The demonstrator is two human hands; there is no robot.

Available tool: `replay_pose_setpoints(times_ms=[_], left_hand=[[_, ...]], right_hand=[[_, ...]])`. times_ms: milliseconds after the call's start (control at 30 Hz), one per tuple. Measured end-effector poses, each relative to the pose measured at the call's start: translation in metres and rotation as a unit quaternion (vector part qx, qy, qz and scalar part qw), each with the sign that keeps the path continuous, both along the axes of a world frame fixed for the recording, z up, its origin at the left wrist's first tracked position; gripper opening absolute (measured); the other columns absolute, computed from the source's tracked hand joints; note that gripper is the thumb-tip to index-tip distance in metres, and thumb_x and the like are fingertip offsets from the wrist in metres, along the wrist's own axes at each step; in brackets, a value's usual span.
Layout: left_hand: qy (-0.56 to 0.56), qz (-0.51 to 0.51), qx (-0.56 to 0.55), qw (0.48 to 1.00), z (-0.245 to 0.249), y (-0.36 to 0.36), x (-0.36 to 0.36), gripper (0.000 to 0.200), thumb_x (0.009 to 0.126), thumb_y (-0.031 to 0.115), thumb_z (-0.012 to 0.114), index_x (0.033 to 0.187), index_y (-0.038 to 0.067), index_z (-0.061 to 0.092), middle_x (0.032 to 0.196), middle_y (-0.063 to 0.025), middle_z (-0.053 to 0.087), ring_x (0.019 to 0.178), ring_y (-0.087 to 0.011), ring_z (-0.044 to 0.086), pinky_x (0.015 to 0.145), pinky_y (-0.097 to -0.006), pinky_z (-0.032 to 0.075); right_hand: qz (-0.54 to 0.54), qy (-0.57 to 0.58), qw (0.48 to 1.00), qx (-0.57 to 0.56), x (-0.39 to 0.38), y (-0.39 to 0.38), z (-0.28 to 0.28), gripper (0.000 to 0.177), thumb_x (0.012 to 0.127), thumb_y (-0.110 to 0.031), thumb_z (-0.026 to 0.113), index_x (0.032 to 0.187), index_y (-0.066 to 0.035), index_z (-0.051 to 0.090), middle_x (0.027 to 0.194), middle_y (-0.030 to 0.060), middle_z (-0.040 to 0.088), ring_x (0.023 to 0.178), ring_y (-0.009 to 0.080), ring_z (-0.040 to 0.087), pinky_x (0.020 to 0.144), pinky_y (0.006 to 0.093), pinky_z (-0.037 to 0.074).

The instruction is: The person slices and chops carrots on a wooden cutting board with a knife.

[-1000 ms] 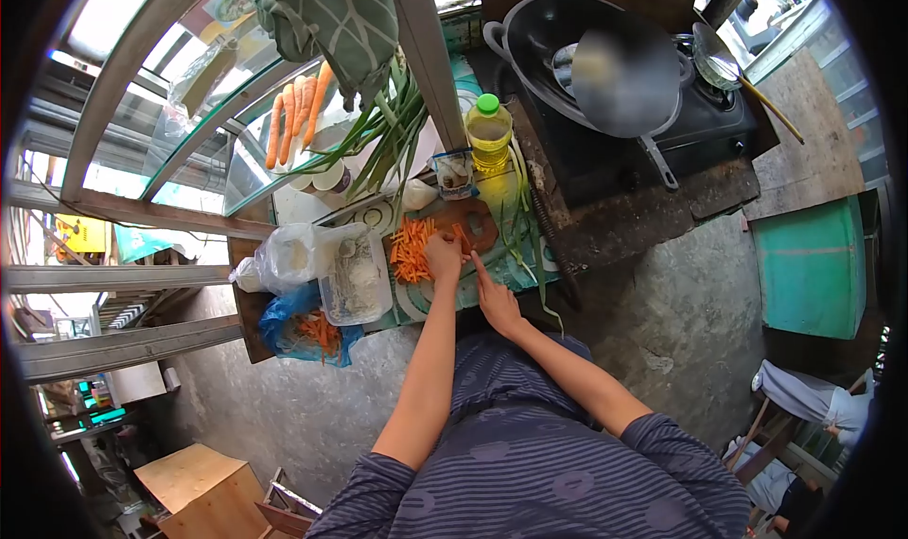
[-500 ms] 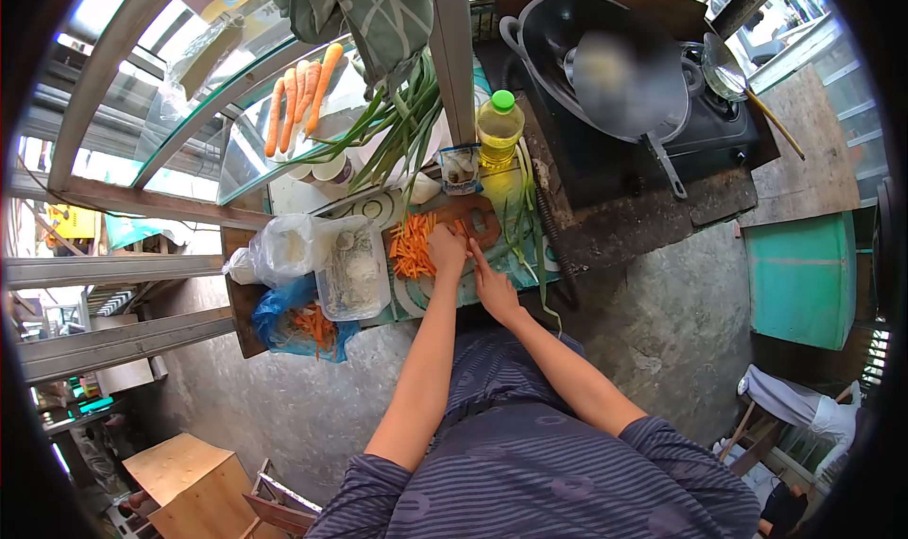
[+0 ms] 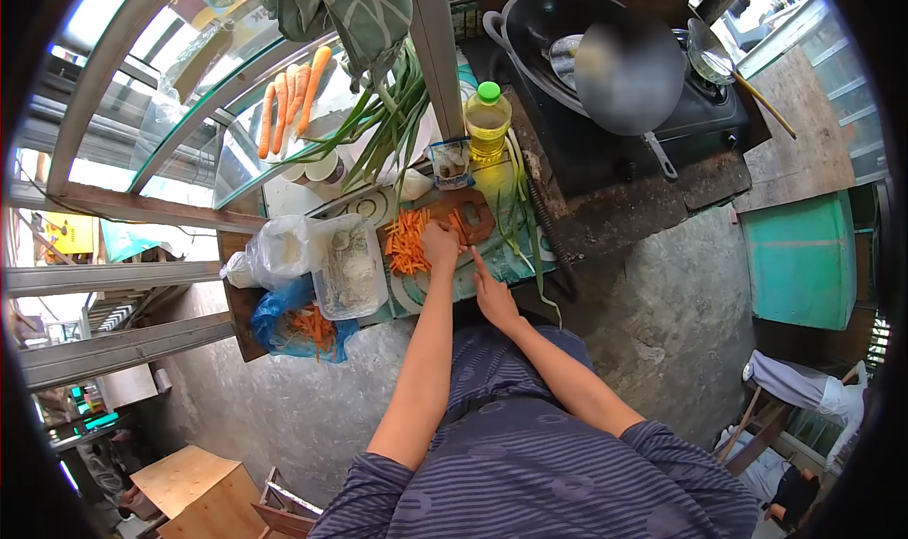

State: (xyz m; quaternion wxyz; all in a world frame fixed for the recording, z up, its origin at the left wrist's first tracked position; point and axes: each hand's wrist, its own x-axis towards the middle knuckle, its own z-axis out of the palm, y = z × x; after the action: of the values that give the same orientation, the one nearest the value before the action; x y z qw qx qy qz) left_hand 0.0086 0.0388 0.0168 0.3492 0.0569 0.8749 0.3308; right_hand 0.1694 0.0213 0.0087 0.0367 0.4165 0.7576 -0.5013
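Note:
My left hand (image 3: 440,245) is closed on carrot at the cutting board, its fingertips bent down; the piece itself is mostly hidden. Carrot strips (image 3: 407,243) are heaped left of that hand, and more orange pieces lie just to its right. The wooden cutting board (image 3: 480,219) shows a handle hole at its right end. My right hand (image 3: 496,296), lower and to the right, is closed with the index finger stretched forward along what looks like a knife, whose blade I can hardly make out. Its fingertip is close to my left fingers.
Left of the board stand a plastic tub (image 3: 350,265) of white powder and a blue bag (image 3: 284,326) with carrot peelings. Behind are whole carrots (image 3: 301,95), green onions (image 3: 388,123) and an oil bottle (image 3: 488,128). A wok (image 3: 539,19) sits on the stove at right.
The view has shifted slightly, moving the counter things a little left in the picture. My right hand sits slightly lower against the board; both hands keep their closed hold.

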Motion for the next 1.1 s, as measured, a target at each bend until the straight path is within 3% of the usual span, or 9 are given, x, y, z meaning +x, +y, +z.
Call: replay_pose_setpoints(times_ms=[133, 433, 633, 833, 1100], left_hand=[[0.005, 0.009, 0.017, 1.000, -0.003, -0.003, 0.001, 0.014, 0.090, 0.006, 0.058, 0.096, -0.006, 0.062, 0.073, -0.0148, 0.068, 0.052, -0.0186, 0.066, 0.044, -0.0270, 0.053], [-0.004, -0.010, -0.006, 1.000, -0.007, -0.004, -0.006, 0.015, 0.090, 0.011, 0.061, 0.092, -0.004, 0.064, 0.073, -0.0108, 0.069, 0.050, -0.0150, 0.064, 0.044, -0.0288, 0.051], [0.028, -0.025, -0.028, 0.999, -0.004, -0.004, -0.004, 0.014, 0.088, 0.012, 0.063, 0.088, -0.002, 0.067, 0.073, -0.0080, 0.070, 0.052, -0.0142, 0.062, 0.048, -0.0307, 0.049], [0.039, -0.026, -0.034, 0.998, -0.006, -0.005, -0.004, 0.016, 0.090, 0.016, 0.063, 0.083, 0.002, 0.067, 0.063, -0.0081, 0.066, 0.056, -0.0179, 0.065, 0.056, -0.0348, 0.052], [0.035, -0.014, -0.037, 0.999, -0.003, -0.004, -0.002, 0.016, 0.089, 0.015, 0.063, 0.084, 0.001, 0.067, 0.064, -0.0086, 0.066, 0.052, -0.0174, 0.063, 0.055, -0.0348, 0.052]], right_hand=[[-0.047, 0.016, 0.999, -0.001, 0.001, 0.003, 0.007, 0.051, 0.103, -0.033, 0.032, 0.150, -0.039, 0.015, 0.074, 0.0242, 0.063, 0.062, 0.0434, 0.059, 0.063, 0.0532, 0.045], [-0.019, -0.006, 1.000, -0.003, -0.011, 0.011, 0.011, 0.048, 0.102, -0.036, 0.031, 0.148, -0.042, 0.019, 0.086, 0.0260, 0.064, 0.083, 0.0459, 0.060, 0.075, 0.0558, 0.045], [0.023, -0.011, 0.996, 0.083, -0.004, 0.013, 0.008, 0.052, 0.101, -0.029, 0.034, 0.149, -0.041, 0.016, 0.081, 0.0246, 0.065, 0.074, 0.0468, 0.061, 0.066, 0.0562, 0.048], [0.026, -0.032, 0.982, 0.183, -0.012, 0.000, -0.005, 0.071, 0.097, -0.020, 0.045, 0.149, -0.042, 0.002, 0.065, 0.0243, 0.062, 0.059, 0.0424, 0.062, 0.053, 0.0539, 0.052], [0.055, -0.080, 0.986, 0.132, -0.019, 0.008, -0.001, 0.070, 0.098, -0.017, 0.042, 0.150, -0.041, 0.001, 0.069, 0.0266, 0.061, 0.063, 0.0455, 0.061, 0.057, 0.0575, 0.048]])
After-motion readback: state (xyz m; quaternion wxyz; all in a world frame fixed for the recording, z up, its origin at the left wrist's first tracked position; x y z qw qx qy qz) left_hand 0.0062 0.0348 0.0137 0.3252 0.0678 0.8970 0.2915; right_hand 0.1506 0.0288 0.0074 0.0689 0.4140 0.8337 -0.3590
